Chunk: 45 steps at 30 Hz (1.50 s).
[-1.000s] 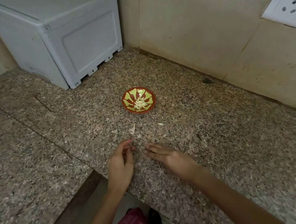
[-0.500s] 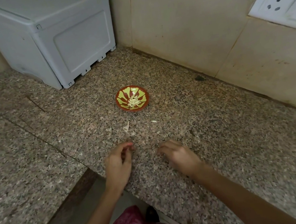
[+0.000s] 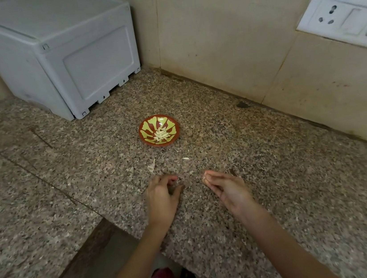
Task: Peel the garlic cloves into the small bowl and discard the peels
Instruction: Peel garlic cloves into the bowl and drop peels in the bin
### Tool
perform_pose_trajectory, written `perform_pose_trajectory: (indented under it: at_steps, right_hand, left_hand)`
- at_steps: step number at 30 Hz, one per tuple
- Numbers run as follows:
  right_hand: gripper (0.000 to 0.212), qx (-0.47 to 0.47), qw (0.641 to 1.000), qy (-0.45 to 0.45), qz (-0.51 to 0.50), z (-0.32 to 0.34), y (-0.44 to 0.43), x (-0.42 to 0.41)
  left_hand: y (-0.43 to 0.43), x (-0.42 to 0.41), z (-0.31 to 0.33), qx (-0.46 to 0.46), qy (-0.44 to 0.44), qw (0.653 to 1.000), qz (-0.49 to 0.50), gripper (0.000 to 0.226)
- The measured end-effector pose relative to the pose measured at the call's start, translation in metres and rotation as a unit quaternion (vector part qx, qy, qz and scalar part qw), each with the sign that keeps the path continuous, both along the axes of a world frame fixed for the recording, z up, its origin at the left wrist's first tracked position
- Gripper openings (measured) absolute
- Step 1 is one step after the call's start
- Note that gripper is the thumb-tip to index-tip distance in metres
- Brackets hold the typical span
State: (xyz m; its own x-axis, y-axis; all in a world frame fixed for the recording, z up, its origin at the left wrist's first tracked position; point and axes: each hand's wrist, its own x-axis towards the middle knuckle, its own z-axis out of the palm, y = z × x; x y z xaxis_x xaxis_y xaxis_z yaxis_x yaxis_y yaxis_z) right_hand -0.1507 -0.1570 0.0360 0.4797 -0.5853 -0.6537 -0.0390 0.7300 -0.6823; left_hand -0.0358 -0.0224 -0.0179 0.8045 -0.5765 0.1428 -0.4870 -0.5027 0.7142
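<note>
Right hand (image 3: pixel 229 191) pinches pale scrap (image 3: pixel 204 178) — bowl (image 3: pixel 146 132) beyond.

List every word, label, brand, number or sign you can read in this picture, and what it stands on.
No readable text anywhere. The plastic box, the socket plate and the small bowl show no lettering; the bowl bears only a red and yellow-green pattern.
</note>
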Motion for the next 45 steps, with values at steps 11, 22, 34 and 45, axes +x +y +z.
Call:
perform_pose_trajectory:
  at_steps: [11,22,34,45]
  right_hand:
    - [0.023,0.056,0.998,-0.032,-0.001,0.007,-0.004,0.008]
    - [0.02,0.141,0.964,-0.059,0.219,0.016,0.117,0.089]
    - [0.018,0.168,0.801,0.01,0.575,-0.018,0.486,0.019]
    - [0.014,0.006,0.636,0.125,0.762,-0.218,0.723,-0.072]
  left_hand:
    - [-0.006,0.002,0.002,0.001,0.008,0.999,0.036,0.011]
    - [0.141,-0.012,0.035,-0.358,0.297,0.784,0.411,0.008]
    - [0.471,-0.184,0.026,-0.468,0.187,0.548,0.668,0.007]
    - [0.671,-0.313,-0.154,-0.372,0.185,0.344,0.842,0.017]
